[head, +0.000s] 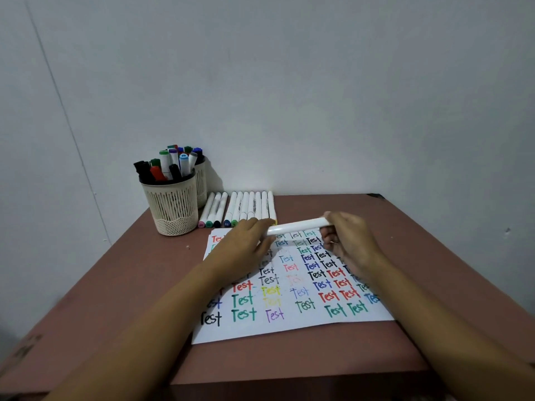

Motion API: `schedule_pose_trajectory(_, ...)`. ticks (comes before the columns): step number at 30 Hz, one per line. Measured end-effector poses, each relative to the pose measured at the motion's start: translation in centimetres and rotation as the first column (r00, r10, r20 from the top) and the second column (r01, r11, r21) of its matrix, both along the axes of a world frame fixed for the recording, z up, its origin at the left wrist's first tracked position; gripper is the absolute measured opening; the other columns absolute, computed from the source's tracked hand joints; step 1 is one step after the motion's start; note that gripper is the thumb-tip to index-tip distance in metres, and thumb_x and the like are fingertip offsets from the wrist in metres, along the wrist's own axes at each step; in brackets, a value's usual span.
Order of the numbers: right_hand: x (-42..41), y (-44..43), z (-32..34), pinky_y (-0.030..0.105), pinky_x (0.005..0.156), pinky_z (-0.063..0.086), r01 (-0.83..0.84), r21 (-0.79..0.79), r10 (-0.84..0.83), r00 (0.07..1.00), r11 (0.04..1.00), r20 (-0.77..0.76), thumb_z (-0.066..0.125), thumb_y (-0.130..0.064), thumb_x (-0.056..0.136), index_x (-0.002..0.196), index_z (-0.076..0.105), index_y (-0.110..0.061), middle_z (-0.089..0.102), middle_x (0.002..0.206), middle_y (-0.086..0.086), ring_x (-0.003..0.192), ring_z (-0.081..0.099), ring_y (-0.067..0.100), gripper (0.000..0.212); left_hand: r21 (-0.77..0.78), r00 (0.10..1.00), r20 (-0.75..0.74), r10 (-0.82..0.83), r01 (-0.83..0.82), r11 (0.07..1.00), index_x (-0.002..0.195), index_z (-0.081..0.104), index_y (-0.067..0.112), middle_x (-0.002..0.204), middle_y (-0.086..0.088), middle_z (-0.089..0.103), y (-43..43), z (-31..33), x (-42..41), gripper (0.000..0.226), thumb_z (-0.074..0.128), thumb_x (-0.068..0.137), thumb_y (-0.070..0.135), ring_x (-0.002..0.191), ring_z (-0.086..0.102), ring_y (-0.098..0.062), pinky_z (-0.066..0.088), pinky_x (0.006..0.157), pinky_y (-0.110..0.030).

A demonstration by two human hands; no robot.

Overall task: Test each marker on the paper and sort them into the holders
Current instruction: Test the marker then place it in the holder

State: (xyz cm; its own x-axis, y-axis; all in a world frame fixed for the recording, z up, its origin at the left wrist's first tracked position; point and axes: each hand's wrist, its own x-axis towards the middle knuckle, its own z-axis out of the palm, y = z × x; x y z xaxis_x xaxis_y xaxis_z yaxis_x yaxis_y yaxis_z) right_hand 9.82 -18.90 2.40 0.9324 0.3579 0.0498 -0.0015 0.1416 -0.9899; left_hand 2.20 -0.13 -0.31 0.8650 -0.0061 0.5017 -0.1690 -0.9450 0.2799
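Observation:
A white marker point(298, 226) is held level above the far end of the paper point(292, 328). My left hand point(246, 250) grips its left end, where the cap is hidden under my fingers. My right hand point(350, 241) grips the right end of the barrel. The paper lies on the table and is covered with the word "Test" in several colours. A row of white markers point(240, 208) lies on the table behind the paper. Two cream mesh holders stand at the far left: the front holder point(170, 206) and the rear holder point(201, 183), both filled with markers.
The brown table point(139, 285) stands against a pale wall. Its front edge runs just below the paper. The holders stand close to the table's left edge and the far wall.

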Motion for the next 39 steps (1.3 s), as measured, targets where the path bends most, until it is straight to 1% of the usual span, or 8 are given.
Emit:
schedule_pose_trajectory(5, 0.1, 0.3, -0.1, 0.02, 0.048, 0.045, -0.138, 0.259, 0.163, 0.984, 0.956, -0.075, 0.061, -0.026, 0.085, 0.082, 0.06, -0.009, 0.054, 0.06, 0.002, 0.052, 0.048, 0.009, 0.018, -0.046, 0.998, -0.055, 0.035, -0.038, 0.998, 0.121, 0.049, 0.015, 0.093, 0.003, 0.049, -0.7, 0.5, -0.2, 0.029, 0.039, 0.099, 0.03, 0.082, 0.04, -0.012, 0.024, 0.064, -0.025)
schedule_pose_trajectory(10, -0.5, 0.8, -1.3, 0.019, 0.052, 0.047, -0.335, 0.057, 0.337, 0.941, 0.94, -0.024, 0.065, -0.018, 0.083, 0.095, 0.066, -0.008, 0.062, 0.068, 0.002, 0.058, 0.056, 0.007, 0.016, 0.038, 1.0, -0.031, 0.007, -0.006, 0.999, 0.115, 0.05, 0.017, 0.075, 0.012, 0.043, -1.3, 0.5, -0.5, 0.027, 0.038, 0.098, 0.035, 0.069, 0.044, -0.012, 0.028, 0.058, -0.028)
schedule_pose_trajectory(22, -0.3, 0.7, -1.2, 0.018, 0.057, 0.047, -0.377, 0.055, 0.37, 0.923, 0.925, 0.109, 0.059, -0.013, 0.086, 0.093, 0.066, -0.008, 0.062, 0.068, 0.001, 0.06, 0.056, 0.006, 0.011, -0.085, 1.0, -0.013, 0.029, -0.03, 0.996, 0.119, 0.054, 0.028, 0.07, 0.013, 0.051, -1.5, 0.6, -0.8, 0.037, 0.043, 0.093, 0.05, 0.066, 0.054, -0.012, 0.034, 0.055, -0.025)
schedule_pose_trajectory(25, -0.4, 0.7, -0.9, 0.019, 0.053, 0.048, -0.313, 0.092, 0.309, 0.949, 0.945, 0.058, 0.057, -0.01, 0.091, 0.092, 0.063, -0.005, 0.059, 0.069, 0.005, 0.057, 0.056, 0.009, 0.007, -0.227, 0.998, -0.062, 0.023, -0.037, 0.973, 0.112, 0.05, 0.034, 0.069, 0.006, 0.055, -1.5, 0.4, -0.7, 0.029, 0.051, 0.088, 0.049, 0.062, 0.052, -0.01, 0.036, 0.056, -0.027)
schedule_pose_trajectory(28, 0.3, 0.1, -0.1, 0.027, 0.05, 0.055, -0.145, 0.269, 0.168, 0.984, 0.952, -0.061, 0.05, -0.009, 0.095, 0.087, 0.052, -0.006, 0.058, 0.072, 0.013, 0.053, 0.061, 0.018, 0.009, -0.363, 0.998, -0.044, 0.043, -0.056, 0.93, 0.104, 0.046, 0.031, 0.067, -0.003, 0.057, -1.4, 0.6, -0.6, 0.025, 0.051, 0.087, 0.049, 0.06, 0.05, -0.009, 0.035, 0.056, -0.025)
schedule_pose_trajectory(32, 2.4, -1.6, 0.6, 0.037, 0.062, 0.06, 0.039, 0.411, 0.021, 0.99, 0.911, -0.141, 0.043, -0.007, 0.096, 0.085, 0.044, -0.005, 0.061, 0.08, 0.022, 0.062, 0.068, 0.028, 0.011, -0.573, 0.99, -0.01, 0.142, -0.122, 0.811, 0.1, 0.056, 0.019, 0.086, 0.006, 0.057, -0.5, 0.8, -0.4, 0.022, 0.041, 0.097, 0.034, 0.085, 0.053, -0.012, 0.038, 0.065, -0.022)
schedule_pose_trajectory(35, 3.7, -2.7, 0.3, 0.028, 0.058, 0.057, 0.123, 0.321, -0.103, 0.992, 0.939, -0.079, 0.05, -0.003, 0.092, 0.081, 0.046, -0.011, 0.063, 0.076, 0.015, 0.061, 0.064, 0.021, 0.014, -0.709, 0.986, -0.017, 0.166, -0.129, 0.694, 0.099, 0.058, 0.019, 0.09, 0.005, 0.056, 0.1, 0.8, -0.3, 0.028, 0.034, 0.091, 0.029, 0.089, 0.048, -0.014, 0.037, 0.068, -0.023)
schedule_pose_trajectory(39, 4.6, -3.5, -0.5, 0.024, 0.048, 0.032, 0.284, 0.032, -0.286, 0.952, 0.958, 0.106, 0.057, -0.001, 0.085, 0.07, 0.052, -0.016, 0.049, 0.058, 0.003, 0.05, 0.039, 0.013, 0.022, -0.753, 0.975, -0.069, 0.209, -0.188, 0.63, 0.121, 0.056, 0.011, 0.119, -0.01, 0.056, 0.6, 1.0, -0.1, 0.033, 0.034, 0.096, 0.011, 0.108, 0.05, -0.024, 0.04, 0.085, -0.03)
